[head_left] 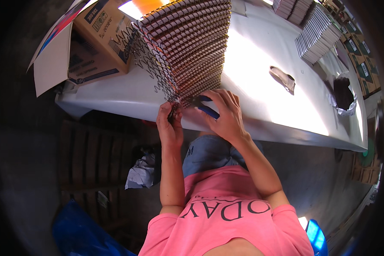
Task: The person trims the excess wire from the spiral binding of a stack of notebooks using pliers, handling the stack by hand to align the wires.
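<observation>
A tall stack of spiral-bound notebooks [192, 47] stands at the table's front edge, dark wire coils facing me. Loose coil ends [147, 64] stick out along its left side. My right hand [227, 113] is closed around blue-handled pliers [210, 112], their jaws at the lower left corner of the stack. Beside the jaws, my left hand [170, 121] is closed with its fingers pinched on a dark coil end [172, 113]. The exact spot where the jaws meet the wire is too small to make out.
An opened cardboard box [100, 47] sits left of the stack on the white table [260, 106]. To the right lie a torn scrap [282, 79], more notebook stacks [318, 36] and a bag with dark contents [344, 94]. Below are a wooden pallet [89, 149] and crumpled wrapping [141, 171].
</observation>
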A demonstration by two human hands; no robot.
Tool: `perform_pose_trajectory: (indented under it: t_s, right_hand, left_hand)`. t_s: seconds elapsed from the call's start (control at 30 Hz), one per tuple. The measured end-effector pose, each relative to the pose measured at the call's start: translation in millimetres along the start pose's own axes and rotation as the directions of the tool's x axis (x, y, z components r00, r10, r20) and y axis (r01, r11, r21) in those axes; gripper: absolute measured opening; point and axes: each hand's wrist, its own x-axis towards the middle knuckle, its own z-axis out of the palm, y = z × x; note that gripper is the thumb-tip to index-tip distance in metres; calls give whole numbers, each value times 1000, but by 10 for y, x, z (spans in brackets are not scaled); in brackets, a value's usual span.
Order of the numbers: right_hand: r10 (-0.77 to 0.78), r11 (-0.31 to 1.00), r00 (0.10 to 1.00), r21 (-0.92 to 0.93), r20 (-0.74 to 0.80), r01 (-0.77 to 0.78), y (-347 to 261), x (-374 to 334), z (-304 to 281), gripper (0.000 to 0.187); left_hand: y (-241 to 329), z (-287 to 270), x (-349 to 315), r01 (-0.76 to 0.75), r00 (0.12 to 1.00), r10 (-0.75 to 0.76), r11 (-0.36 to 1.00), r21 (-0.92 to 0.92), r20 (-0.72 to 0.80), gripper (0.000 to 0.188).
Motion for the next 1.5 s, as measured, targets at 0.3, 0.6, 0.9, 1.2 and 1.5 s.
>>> perform_pose_trajectory:
  t_s: [0.3, 0.6, 0.9, 1.2, 1.5]
  right_hand:
    - [-128, 991, 968, -72, -214, 115, 164, 306, 360, 56]
    - [27, 999, 974, 47, -225, -17, 29, 341, 423, 57]
    - [11, 992, 999, -126, 51, -4, 4, 102, 88, 50]
    - [171, 954, 962, -281, 212, -107, -90, -9, 96, 46]
    - [228, 948, 915, -291, 332, -131, 7, 11, 126, 35]
  left_hand:
    - [74, 118, 36, -199, 975, 173, 960, 197, 141, 28]
    - [121, 90, 54, -196, 981, 169, 830, 522, 100, 23]
    - [224, 92, 63, -277, 959, 253, 728, 627, 130, 35]
    - [211, 20, 84, -286, 958, 237, 722, 630, 164, 31]
    - [142, 39, 110, -328, 942, 297, 727, 603, 155, 40]
